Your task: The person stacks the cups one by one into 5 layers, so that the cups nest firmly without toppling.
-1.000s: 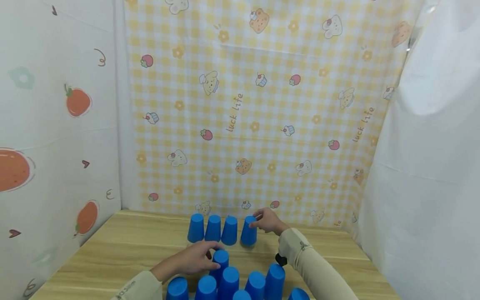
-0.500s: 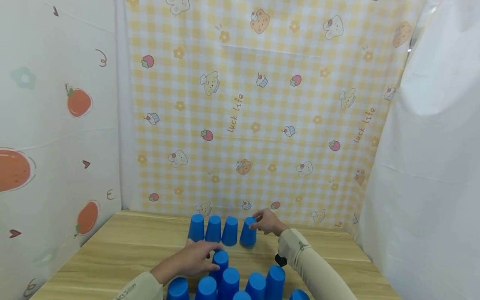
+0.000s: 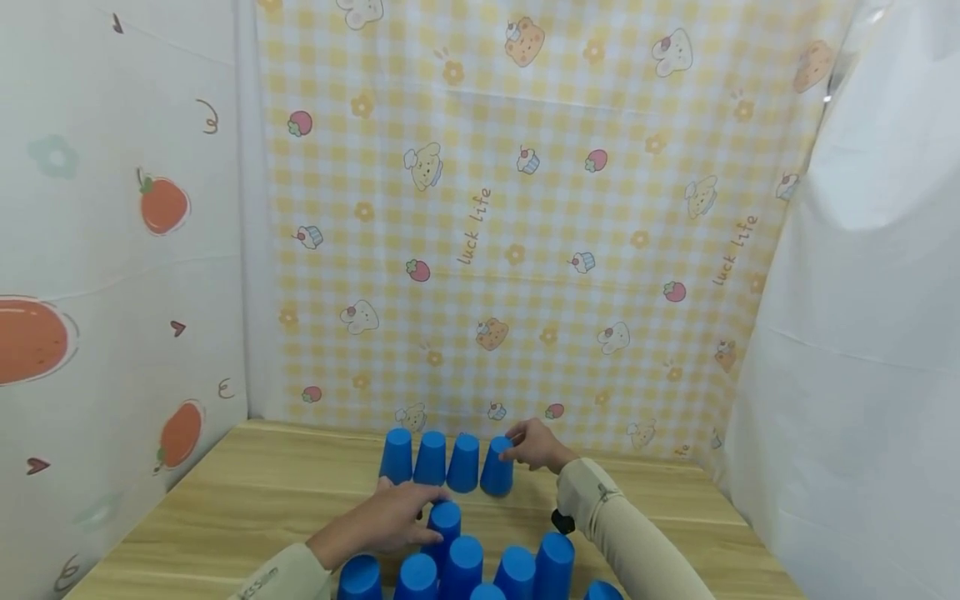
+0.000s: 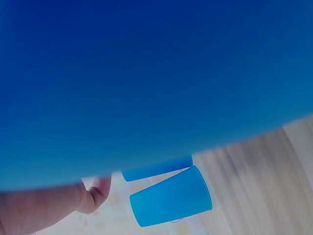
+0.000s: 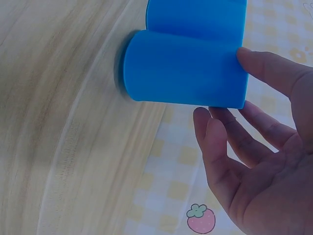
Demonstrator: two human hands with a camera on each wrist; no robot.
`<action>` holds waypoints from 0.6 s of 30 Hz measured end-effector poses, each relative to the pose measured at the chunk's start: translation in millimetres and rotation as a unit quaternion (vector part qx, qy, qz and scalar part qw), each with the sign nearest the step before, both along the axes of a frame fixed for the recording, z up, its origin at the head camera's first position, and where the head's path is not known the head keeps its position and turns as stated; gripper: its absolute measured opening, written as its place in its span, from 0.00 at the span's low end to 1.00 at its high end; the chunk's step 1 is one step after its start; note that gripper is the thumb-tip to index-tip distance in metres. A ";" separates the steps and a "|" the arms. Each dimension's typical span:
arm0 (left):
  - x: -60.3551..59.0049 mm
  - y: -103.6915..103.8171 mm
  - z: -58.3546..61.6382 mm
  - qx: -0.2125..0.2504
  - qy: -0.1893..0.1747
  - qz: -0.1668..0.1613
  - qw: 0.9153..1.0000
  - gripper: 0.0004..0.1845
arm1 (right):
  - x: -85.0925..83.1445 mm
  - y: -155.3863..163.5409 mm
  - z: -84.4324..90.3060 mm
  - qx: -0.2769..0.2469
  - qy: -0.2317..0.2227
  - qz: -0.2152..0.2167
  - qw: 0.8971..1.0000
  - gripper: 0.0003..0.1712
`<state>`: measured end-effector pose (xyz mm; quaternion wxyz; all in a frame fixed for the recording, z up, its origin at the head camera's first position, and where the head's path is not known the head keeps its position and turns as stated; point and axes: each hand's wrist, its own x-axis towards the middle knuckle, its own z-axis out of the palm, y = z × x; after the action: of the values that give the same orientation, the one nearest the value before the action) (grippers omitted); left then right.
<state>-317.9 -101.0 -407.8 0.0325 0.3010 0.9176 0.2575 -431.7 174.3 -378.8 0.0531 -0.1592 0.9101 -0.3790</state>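
Wooden table point(image 3: 247, 500) before a yellow checked backdrop point(image 3: 525, 250), blue cups upside down.
Four upright cups form the far row; the right hand point(image 3: 534, 443) touches the end cup point(image 3: 497, 467) with relaxed fingers. The left hand point(image 3: 390, 521) grips a nearer cup point(image 3: 444, 523) among seven.

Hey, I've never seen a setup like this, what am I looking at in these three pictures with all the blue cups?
There is no machine here: a person works with two bare hands and wears three cameras.

The wide picture comes from a head camera looking down at a wooden table. Blue cups stand upside down on it: a back row of four and a nearer cluster.

The left hand holds a cup at the front of that cluster. Its wrist camera sits so close that blue nearly fills the picture.

The right hand touches the rightmost back-row cup. Its wrist camera shows the thumb against that cup, with the other fingers loose.

Patterned cloths hang behind.
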 end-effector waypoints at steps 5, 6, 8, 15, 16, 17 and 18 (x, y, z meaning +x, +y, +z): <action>0.2 2.0 0.1 -0.002 -0.008 0.004 1.000 0.23 | -0.1 -0.3 1.5 0.006 -0.001 -0.003 1.000 0.24; 0.3 2.1 0.2 -0.003 -0.008 0.004 1.000 0.23 | 0.1 -0.4 2.1 0.005 -0.002 -0.003 1.000 0.24; 0.5 2.3 0.5 -0.003 -0.009 0.005 1.000 0.22 | 0.3 -0.8 2.8 0.005 -0.002 -0.002 1.000 0.24; 0.4 3.5 -0.8 0.000 -0.013 0.009 1.000 0.23 | 0.0 -1.7 1.8 0.003 -0.009 -0.001 1.000 0.24; 0.2 3.9 -1.0 -0.002 -0.010 0.009 1.000 0.23 | -0.2 -1.6 1.6 0.003 -0.008 -0.001 1.000 0.24; -0.2 4.2 -1.3 -0.004 -0.006 0.009 1.000 0.24 | -0.5 -1.6 1.3 0.002 -0.007 -0.002 1.000 0.24; -0.3 4.5 -1.2 -0.006 -0.003 0.009 1.000 0.24 | -0.7 -1.5 0.9 0.003 -0.006 -0.003 1.000 0.24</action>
<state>-318.2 -96.4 -409.0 0.0345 0.2922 0.9216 0.2530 -432.4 172.7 -377.8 0.0581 -0.1544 0.9112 -0.3774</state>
